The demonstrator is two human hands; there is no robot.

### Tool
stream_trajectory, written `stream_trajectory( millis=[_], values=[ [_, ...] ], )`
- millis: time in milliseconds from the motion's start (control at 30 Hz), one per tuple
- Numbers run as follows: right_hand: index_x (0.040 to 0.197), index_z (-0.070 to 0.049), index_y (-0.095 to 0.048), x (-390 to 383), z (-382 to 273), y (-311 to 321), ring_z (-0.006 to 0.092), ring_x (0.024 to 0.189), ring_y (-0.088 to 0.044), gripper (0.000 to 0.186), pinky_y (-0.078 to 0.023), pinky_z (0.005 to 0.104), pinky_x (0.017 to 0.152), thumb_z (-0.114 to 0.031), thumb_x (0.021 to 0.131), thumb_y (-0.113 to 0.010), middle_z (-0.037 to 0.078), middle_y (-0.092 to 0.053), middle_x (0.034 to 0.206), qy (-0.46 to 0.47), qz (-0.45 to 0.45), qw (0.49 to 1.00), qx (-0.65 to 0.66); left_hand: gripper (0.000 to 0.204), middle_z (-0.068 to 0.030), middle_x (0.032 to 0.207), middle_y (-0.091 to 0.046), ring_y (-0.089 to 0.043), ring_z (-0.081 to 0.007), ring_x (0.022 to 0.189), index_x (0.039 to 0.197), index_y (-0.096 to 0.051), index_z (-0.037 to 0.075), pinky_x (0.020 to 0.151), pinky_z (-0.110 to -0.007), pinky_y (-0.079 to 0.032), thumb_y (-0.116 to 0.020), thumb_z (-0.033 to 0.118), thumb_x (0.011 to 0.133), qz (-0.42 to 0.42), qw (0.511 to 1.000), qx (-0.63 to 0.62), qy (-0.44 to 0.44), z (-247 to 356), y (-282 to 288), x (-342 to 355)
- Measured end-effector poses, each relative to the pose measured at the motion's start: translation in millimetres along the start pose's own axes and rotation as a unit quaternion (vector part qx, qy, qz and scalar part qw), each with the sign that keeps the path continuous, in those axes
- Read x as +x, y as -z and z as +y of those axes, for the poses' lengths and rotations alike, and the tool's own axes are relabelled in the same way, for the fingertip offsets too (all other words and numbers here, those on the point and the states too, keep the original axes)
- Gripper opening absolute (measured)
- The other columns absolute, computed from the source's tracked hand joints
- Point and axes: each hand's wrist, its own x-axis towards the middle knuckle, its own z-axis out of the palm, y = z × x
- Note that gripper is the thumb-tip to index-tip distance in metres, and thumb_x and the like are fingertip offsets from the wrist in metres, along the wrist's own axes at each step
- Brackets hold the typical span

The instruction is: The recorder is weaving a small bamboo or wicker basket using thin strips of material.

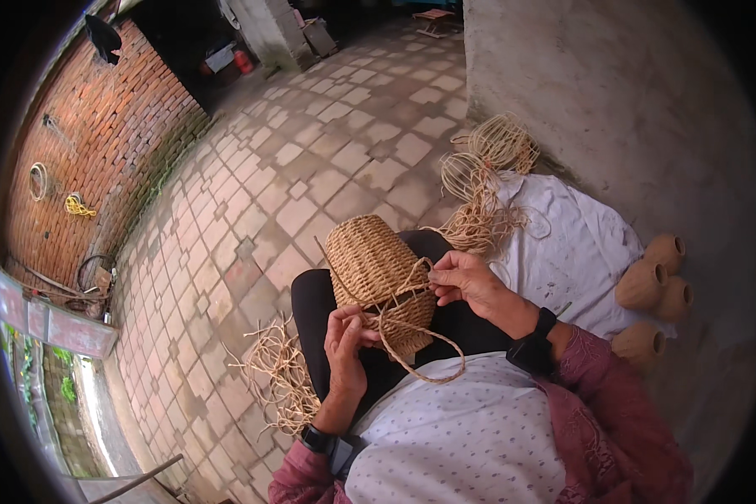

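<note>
A tan woven straw basket lies tilted across my lap, its open side facing toward me. My left hand is closed at the near left of its rim, fingers bent around the edge. On the right side, my right hand pinches a thin strand of straw cord close to the rim. A loop of twisted straw cord hangs from the opening over my light patterned top. One thin strand stands out past the basket's left side. The tips of my left fingers are partly hidden against the weave.
Loose straw cords lie on the paving to my left. Coiled straw bundles sit ahead right, beside a white cloth. Several round clay-coloured pots stand at its right edge. A plastered wall rises at right, a brick wall at left.
</note>
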Motion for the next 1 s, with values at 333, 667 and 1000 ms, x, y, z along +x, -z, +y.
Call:
stream_trajectory(
  millis=[333, 667, 1000],
  values=[
    [0.084, -0.003, -0.057, 0, 25, -12, 0.0077, 0.051, -0.05, 0.014, -0.036, 0.021, 0.037, -0.012, 0.08, -0.067, 0.002, -0.056, 0.069, -0.04, 0.058, 0.995, -0.065, 0.029, -0.0046, 0.094, -0.06, -0.061, -0.0094, 0.072, 0.111, -0.051, 0.004, 0.068, -0.022, -0.045, -0.056, 0.025, 0.09, -0.003, 0.999, 0.034, -0.008, -1, -3, -9],
    [0.072, -0.001, -0.058, 16, 21, -27, 0.0084, 0.05, -0.048, 0.007, -0.036, 0.0253, 0.045, -0.007, 0.074, -0.061, 0.003, -0.057, 0.062, 0.043, 0.086, 0.979, -0.18, 0.024, -0.0046, 0.085, -0.063, -0.059, -0.0084, 0.065, 0.106, -0.05, 0.005, 0.061, -0.02, -0.045, -0.053, 0.025, 0.092, 0.017, 0.999, 0.029, -0.039, 0, -7, -1],
    [0.08, -0.009, -0.054, 2, 2, 46, 0.004, 0.044, -0.043, 0.017, -0.031, 0.0181, 0.038, -0.021, 0.086, -0.064, -0.001, -0.052, 0.059, 0.027, 0.1, 0.984, -0.143, 0.016, -0.0034, 0.076, -0.061, -0.053, -0.0092, 0.055, 0.099, -0.049, 0.01, 0.049, -0.02, -0.039, -0.051, 0.024, 0.093, 0.087, 0.988, -0.113, 0.054, -6, 26, 14]
  ],
)
